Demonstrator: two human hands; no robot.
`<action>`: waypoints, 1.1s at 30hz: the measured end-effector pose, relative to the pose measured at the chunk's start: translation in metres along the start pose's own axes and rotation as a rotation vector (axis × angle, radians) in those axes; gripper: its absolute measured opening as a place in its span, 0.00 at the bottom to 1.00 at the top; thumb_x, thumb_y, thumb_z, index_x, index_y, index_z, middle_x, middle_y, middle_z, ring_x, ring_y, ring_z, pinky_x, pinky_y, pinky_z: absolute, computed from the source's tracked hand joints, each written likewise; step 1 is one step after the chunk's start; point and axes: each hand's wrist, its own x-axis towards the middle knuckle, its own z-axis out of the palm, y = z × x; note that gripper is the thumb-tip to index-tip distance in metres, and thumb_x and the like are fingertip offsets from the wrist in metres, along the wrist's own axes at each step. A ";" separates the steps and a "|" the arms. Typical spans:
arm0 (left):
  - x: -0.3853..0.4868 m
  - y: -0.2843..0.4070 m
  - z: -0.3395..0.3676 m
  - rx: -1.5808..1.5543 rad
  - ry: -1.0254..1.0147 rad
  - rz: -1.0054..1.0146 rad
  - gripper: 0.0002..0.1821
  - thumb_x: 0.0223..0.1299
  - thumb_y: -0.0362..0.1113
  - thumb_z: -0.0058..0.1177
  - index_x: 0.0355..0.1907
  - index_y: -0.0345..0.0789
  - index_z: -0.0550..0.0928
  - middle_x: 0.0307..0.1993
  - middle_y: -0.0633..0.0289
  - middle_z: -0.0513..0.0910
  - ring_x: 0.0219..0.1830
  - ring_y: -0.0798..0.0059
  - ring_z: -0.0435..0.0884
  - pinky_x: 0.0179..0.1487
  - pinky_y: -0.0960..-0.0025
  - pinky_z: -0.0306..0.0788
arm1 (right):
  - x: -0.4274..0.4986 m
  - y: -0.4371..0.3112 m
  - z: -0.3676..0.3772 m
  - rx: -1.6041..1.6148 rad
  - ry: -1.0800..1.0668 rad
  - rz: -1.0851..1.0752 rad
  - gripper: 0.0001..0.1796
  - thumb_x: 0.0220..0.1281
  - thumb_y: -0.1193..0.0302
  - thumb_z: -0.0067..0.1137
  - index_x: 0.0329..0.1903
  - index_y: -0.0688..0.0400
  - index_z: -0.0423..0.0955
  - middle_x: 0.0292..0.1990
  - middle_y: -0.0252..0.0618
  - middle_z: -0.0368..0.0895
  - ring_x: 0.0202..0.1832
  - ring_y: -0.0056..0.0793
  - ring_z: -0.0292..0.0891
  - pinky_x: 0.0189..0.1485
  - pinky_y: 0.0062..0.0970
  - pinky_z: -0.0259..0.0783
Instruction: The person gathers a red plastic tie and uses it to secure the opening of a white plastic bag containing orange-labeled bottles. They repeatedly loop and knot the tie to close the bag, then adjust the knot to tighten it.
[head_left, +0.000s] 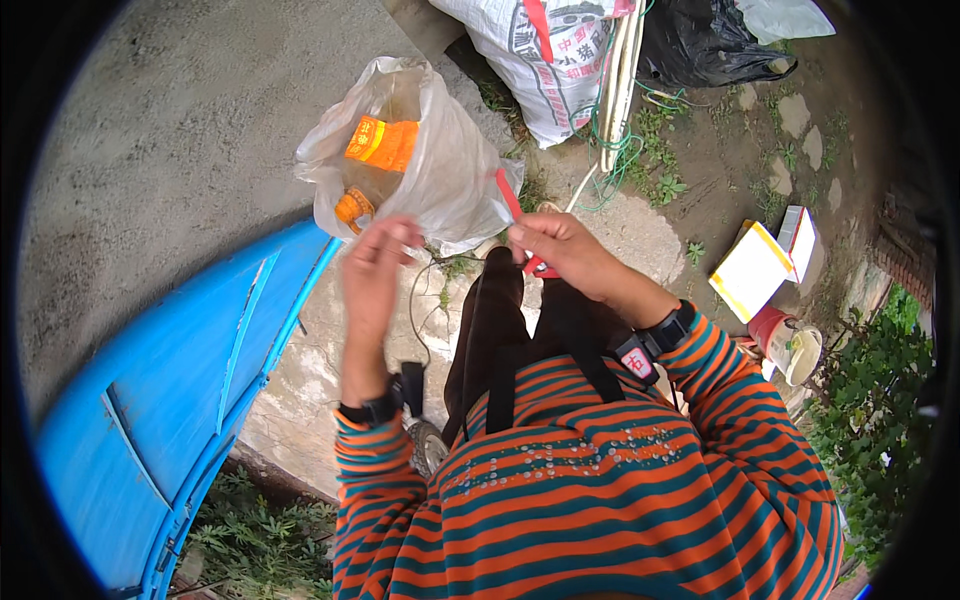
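My right hand (566, 251) pinches a red strip (508, 193). One end of the strip rises against the side of a translucent plastic bag (457, 165), and another bit hangs below my fingers. Whether the strip is fastened to the bag, I cannot tell. Inside the bag lies a large plastic bottle with an orange label (384, 144) and an orange cap (354, 208). Just below the bag's mouth, near that cap, my left hand (379, 255) is blurred, with fingers loosely bent and nothing visible in them.
A blue metal door panel (172, 337) stands at the left. Beyond the bag are a printed white woven sack (547, 75), pale poles (624, 90), tangled green cord (611, 146) and a black plastic bag (697, 45). White boxes (752, 261) and a bucket (795, 352) sit to the right.
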 end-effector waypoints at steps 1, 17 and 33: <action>-0.018 0.013 0.016 -0.109 -0.078 -0.030 0.09 0.68 0.34 0.53 0.42 0.32 0.84 0.37 0.65 0.84 0.38 0.83 0.80 0.40 0.77 0.74 | -0.002 -0.002 0.004 -0.061 -0.023 -0.044 0.17 0.72 0.64 0.51 0.27 0.61 0.73 0.24 0.26 0.71 0.29 0.13 0.64 0.34 0.20 0.63; -0.080 0.066 0.079 -0.469 0.229 -0.124 0.07 0.67 0.33 0.55 0.38 0.31 0.75 0.31 0.61 0.81 0.29 0.82 0.79 0.33 0.78 0.76 | -0.011 -0.052 0.054 -0.574 -0.026 -0.314 0.09 0.57 0.68 0.61 0.30 0.60 0.75 0.21 0.44 0.79 0.24 0.36 0.78 0.28 0.36 0.71; -0.096 0.071 0.022 -0.837 0.388 0.178 0.02 0.70 0.31 0.49 0.38 0.38 0.75 0.23 0.70 0.71 0.16 0.91 0.55 0.20 0.83 0.51 | -0.009 -0.085 -0.017 0.207 -0.077 0.035 0.11 0.72 0.65 0.49 0.42 0.58 0.77 0.28 0.27 0.75 0.25 0.14 0.66 0.30 0.15 0.65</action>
